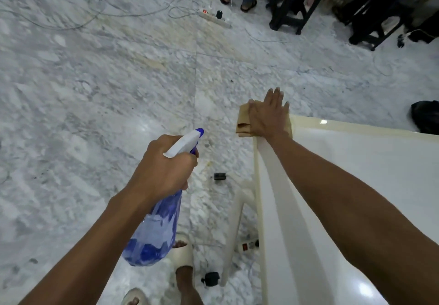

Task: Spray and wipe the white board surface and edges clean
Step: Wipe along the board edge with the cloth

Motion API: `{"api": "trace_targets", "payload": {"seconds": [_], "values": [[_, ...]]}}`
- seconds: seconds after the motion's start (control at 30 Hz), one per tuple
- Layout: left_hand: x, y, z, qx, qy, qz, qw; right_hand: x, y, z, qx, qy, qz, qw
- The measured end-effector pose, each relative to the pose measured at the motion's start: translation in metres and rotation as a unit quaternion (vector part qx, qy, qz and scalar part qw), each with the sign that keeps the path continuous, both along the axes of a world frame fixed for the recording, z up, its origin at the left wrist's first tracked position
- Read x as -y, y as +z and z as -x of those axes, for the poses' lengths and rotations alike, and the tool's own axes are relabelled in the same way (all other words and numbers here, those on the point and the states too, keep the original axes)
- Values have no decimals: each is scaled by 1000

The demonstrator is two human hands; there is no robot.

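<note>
Left hand (164, 164) grips spray bottle (154, 228), nozzle pointing up-right, away from the person. Right hand (269, 114) flat, fingers straight, pressing cloth (242, 124) on board (356, 186) corner.

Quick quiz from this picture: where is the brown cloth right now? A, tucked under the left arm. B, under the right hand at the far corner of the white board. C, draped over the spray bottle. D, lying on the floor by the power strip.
B: the right hand lies flat with straight fingers on the brown cloth, pressing it onto the far corner of the white board, while the left hand grips the spray bottle.
</note>
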State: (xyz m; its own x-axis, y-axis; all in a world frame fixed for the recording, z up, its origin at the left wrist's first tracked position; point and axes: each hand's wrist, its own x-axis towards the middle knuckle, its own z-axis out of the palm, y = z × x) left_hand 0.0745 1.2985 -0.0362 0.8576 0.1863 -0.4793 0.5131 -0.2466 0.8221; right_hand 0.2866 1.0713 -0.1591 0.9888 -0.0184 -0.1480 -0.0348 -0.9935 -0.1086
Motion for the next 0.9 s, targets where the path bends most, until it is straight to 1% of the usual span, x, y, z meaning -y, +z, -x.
{"api": "trace_targets", "payload": {"seconds": [0.07,0.2,0.3,0.6,0.77,0.9], "values": [[-3,-10,5,12,4,-2,1000,-1,-12,-10,-34,-14,-8,999],[-6,-32,18,18,-4,-5,1000,-3,-26,-9,0,-13,26,1000],[-8,-41,33,19,-7,-1,1000,-3,-26,-7,-8,-19,27,999],[-11,-42,71,47,-19,19,999,3,-19,23,-8,5,28,1000],[2,-37,87,53,-31,32,998,10,-22,50,2,7,26,1000],[15,-35,104,65,-37,59,995,17,-21,80,14,13,35,999]]}}
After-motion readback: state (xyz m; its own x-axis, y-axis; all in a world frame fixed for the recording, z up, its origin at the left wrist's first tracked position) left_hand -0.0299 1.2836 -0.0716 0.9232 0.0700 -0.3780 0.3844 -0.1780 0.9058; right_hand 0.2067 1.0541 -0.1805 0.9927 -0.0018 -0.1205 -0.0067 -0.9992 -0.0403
